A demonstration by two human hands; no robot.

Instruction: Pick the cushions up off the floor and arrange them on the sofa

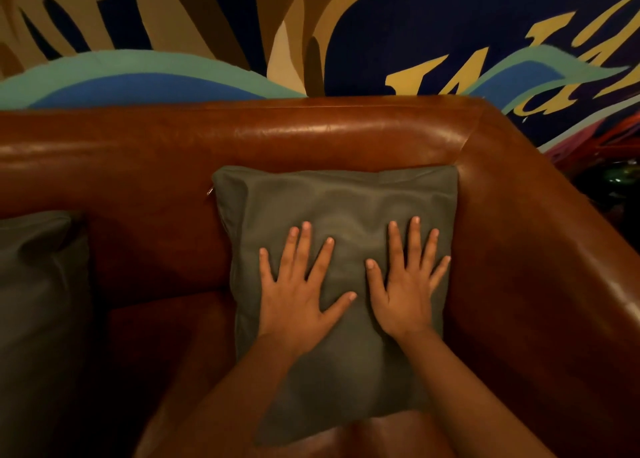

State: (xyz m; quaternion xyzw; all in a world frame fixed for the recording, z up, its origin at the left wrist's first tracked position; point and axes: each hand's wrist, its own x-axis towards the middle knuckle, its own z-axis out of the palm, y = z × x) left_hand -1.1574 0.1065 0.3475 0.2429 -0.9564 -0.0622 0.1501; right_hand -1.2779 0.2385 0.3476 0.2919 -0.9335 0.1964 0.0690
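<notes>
I see my left hand (298, 295) and right hand (407, 284) flat, fingers spread wide, pressing the cushion (332, 208) in the sofa (311, 135) corner; bare seat lies left, before another cushion (38, 284).

A grey-green cushion (332, 198) leans in the corner of the brown sofa (242, 135), a second cushion (38, 301) leftward.

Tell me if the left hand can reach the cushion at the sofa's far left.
Probably yes: the left hand lies flat, holding nothing, and only bare sofa separates it from that cushion.
</notes>
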